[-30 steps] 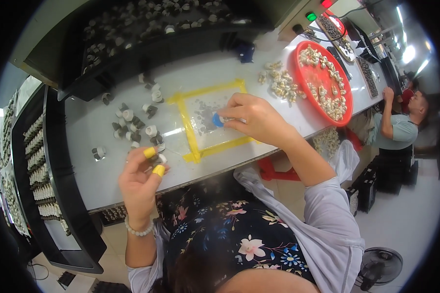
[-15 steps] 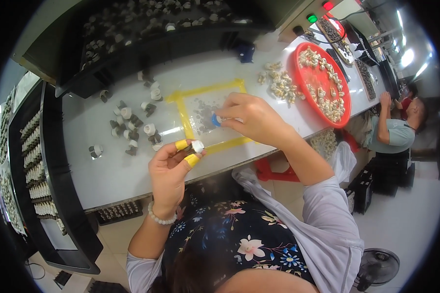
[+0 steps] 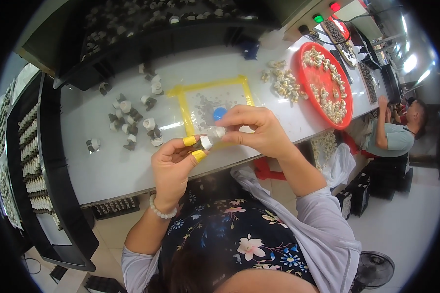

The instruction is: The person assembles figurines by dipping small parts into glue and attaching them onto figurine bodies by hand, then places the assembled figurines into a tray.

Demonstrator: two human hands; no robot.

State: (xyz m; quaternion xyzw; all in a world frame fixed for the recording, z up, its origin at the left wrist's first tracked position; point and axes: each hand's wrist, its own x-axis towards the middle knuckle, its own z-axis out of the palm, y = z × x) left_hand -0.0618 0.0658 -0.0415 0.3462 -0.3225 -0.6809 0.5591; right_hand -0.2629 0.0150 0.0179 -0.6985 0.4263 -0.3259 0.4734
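My left hand [image 3: 171,168], yellow tape around its thumb and a finger, pinches a small white-and-dark part [image 3: 207,142] near the table's front edge. Close against it, the fingertips of my right hand [image 3: 260,128] pinch a small pale, translucent piece [image 3: 214,133]. Its exact kind is not clear, and whether the two pieces touch I cannot tell. Just beyond my right fingers sits a round blue cap-like object [image 3: 219,113], inside a rectangle of yellow tape [image 3: 185,112] with grey specks on its surface. Several similar white-and-dark parts [image 3: 125,106] lie loose to the left.
A red round tray [image 3: 327,84] holds pale small pieces, with a pile of pale pieces [image 3: 284,80] beside it. At left stands a black rack [image 3: 59,185] of parts. A dark machine [image 3: 166,44] overhangs the back. Another person [image 3: 395,132] sits at far right.
My right hand has moved from beside the blue object toward my left hand, bringing the translucent piece up to the white-and-dark part. The blue object now shows uncovered. My left hand has barely shifted.
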